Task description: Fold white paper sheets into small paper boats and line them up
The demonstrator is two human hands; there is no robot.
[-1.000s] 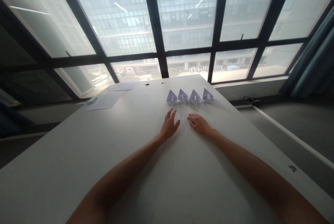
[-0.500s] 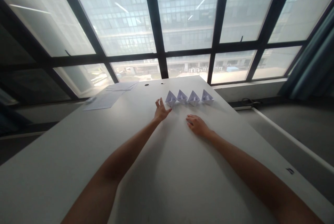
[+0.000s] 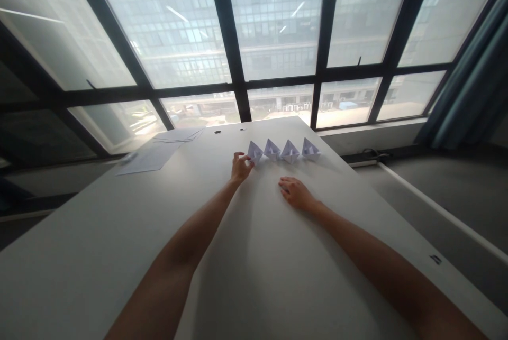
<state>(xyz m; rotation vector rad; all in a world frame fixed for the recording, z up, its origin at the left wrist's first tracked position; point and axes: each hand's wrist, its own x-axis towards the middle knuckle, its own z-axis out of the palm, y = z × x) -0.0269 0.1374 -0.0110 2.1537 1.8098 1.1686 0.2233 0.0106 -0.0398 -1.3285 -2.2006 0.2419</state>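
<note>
Several white folded paper boats stand in a row on the white table [image 3: 222, 234], their peaks pointing up. At the left end of the row, my left hand [image 3: 240, 168] has its thumb and a finger closed on the near left corner of the leftmost paper boat [image 3: 255, 153]. To its right are the second boat [image 3: 272, 149], the third boat [image 3: 290, 152] and a boat at the right end [image 3: 310, 149]. My right hand [image 3: 296, 193] lies palm down on the table in front of the row, fingers loosely bent and thumb apart, with nothing visible in it.
Sheets of white paper [image 3: 146, 157] lie at the far left of the table. Large windows [image 3: 278, 17] rise beyond the far edge. A small dark mark [image 3: 435, 259] is by the right edge. A blue curtain [image 3: 456, 75] hangs at the right.
My left hand has moved forward and left from the table in front of the row, and its fingers have closed on the leftmost boat. My right hand stays in place; the view shifts slightly.
</note>
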